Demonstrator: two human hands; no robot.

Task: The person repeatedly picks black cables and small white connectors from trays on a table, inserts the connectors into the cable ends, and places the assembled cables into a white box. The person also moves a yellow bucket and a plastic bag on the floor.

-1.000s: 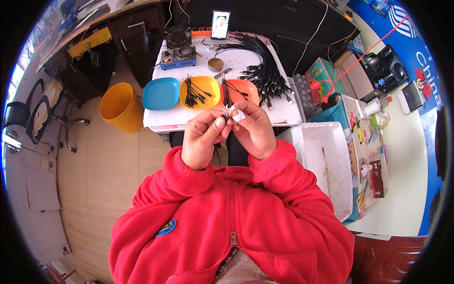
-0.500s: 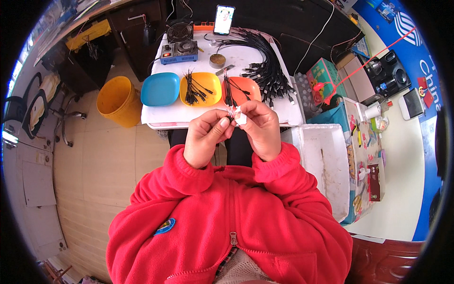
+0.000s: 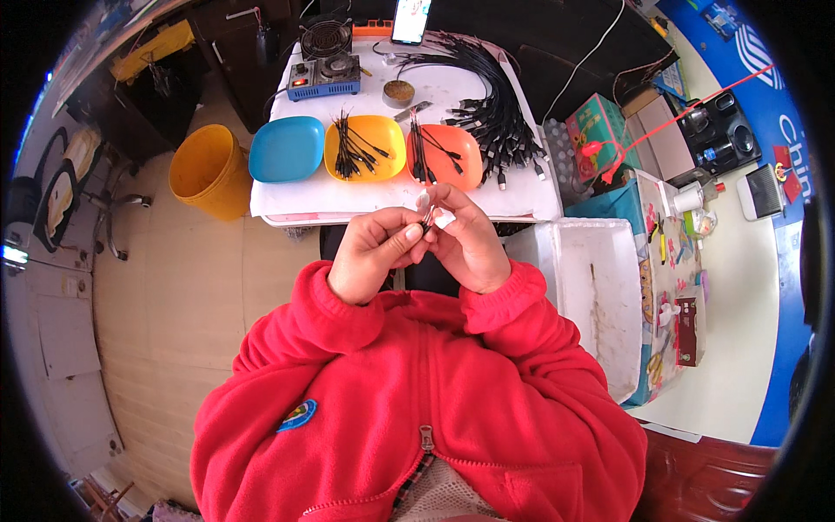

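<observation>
My left hand point(image 3: 370, 252) pinches the end of a black cable point(image 3: 426, 227) between thumb and forefinger, just in front of the table edge. Thin reddish wires stick up from that end. My right hand point(image 3: 474, 248) is closed in against it, fingertips at the wires; white wrapping covers its thumb and forefinger tips. The rest of the cable is mostly hidden by the hands. Beyond them stand a blue plate point(image 3: 285, 150), a yellow plate point(image 3: 396, 130) and an orange plate point(image 3: 470, 161). Short black cables point(image 3: 350, 157) lie in the yellow one, others in the orange one.
On the white table lie a bundle of black cables point(image 3: 491, 96), a round tin point(image 3: 398, 93), a blue soldering device point(image 3: 323, 85) and a propped phone point(image 3: 410, 21). A yellow bin point(image 3: 209, 174) stands left. A white foam box point(image 3: 600, 304) sits right.
The right forefinger has lifted slightly away from its thumb above the wires. The left hand keeps its pinch on the cable. The whole view has shifted slightly.
</observation>
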